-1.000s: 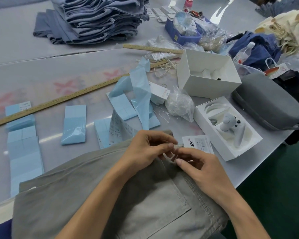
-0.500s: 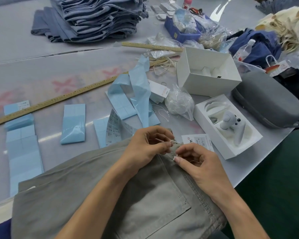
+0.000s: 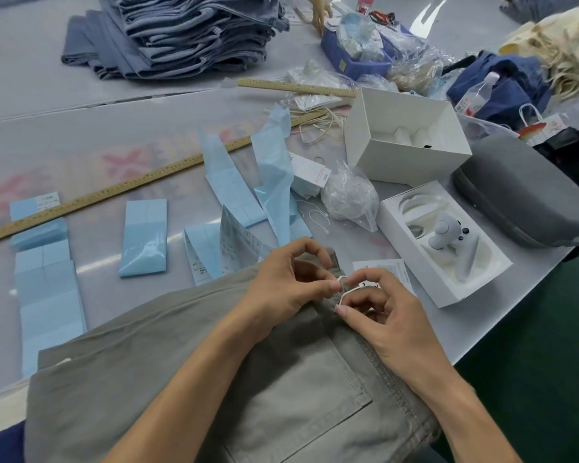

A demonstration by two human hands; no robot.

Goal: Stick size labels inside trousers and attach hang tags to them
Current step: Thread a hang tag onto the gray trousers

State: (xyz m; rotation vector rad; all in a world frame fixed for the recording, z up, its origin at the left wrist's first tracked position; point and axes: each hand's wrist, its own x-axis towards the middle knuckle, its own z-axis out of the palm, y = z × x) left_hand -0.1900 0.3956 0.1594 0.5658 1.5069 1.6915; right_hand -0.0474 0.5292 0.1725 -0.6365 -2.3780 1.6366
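over one trousers (image 3: 214, 379), two hands pinch one tag loop (image 3: 343, 292)

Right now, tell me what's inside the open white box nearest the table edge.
The open white box holds a white moulded tray with a white handheld controller lying in it and curved recesses behind it. Anything beneath the tray is covered.

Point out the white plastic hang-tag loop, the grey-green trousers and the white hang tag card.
White plastic hang-tag loop (image 3: 343, 293), head view, on its bent middle.
Grey-green trousers (image 3: 298, 392), head view, on the back pocket.
White hang tag card (image 3: 396, 267), head view, on its bare upper part.
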